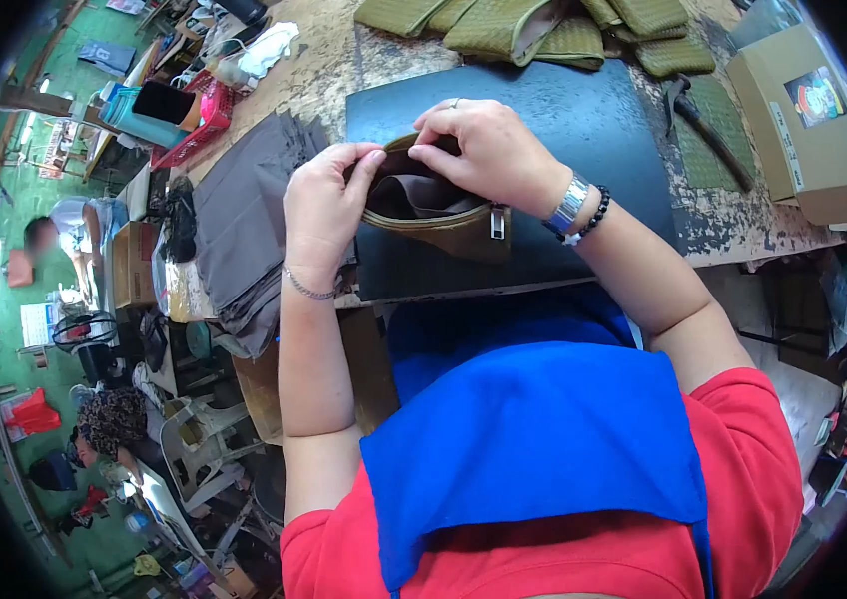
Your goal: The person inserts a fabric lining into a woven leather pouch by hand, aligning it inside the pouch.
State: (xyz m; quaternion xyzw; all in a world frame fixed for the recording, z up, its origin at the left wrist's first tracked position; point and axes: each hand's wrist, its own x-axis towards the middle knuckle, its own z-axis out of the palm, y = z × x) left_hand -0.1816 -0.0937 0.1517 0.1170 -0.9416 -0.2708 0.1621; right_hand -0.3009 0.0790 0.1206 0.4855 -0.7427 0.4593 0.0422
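Over a black mat point(583, 140) on the worktable, both hands hold a brown zippered pouch point(478, 240) with its mouth spread apart. Its dark lining point(423, 195) shows inside, and a metal zipper pull point(497, 223) hangs at the right end. My left hand point(328, 205) pinches the far left part of the rim between thumb and fingers. My right hand point(493, 150) grips the far rim beside it, its fingers curled over the edge and its thumb toward the opening. The pouch's underside is hidden.
Dark fabric pieces point(244, 210) are stacked left of the mat. Olive woven-textured pouches point(523, 30) lie at the back. A hammer point(708, 130) and a cardboard box point(798, 120) are on the right. A red basket point(209, 115) stands back left; other people sit farther left.
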